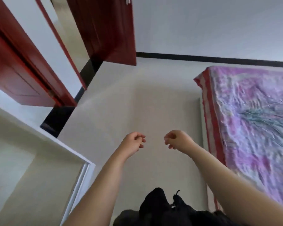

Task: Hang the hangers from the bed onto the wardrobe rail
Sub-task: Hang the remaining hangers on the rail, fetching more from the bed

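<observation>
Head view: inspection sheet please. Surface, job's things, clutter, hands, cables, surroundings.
Surface: pale floor, bare where it shows.
Job's things: bed at right under a pink patterned cover; no hangers seen, no rail seen.
Clutter: nothing seen.
Hands: left hand and right hand out over the floor, fingers loosely curled, holding nothing.
Cables: nothing seen.
Surroundings: red doors at upper left, white wall, black skirting, white frame at lower left. Picture blurred.

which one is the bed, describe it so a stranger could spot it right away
Start from the pale floor in the middle of the view and look to its right edge. The bed lies there, below the black skirting. Its wrinkled pink and purple patterned cover with red-striped edge is unlike the plain dark red doors opposite.
</observation>
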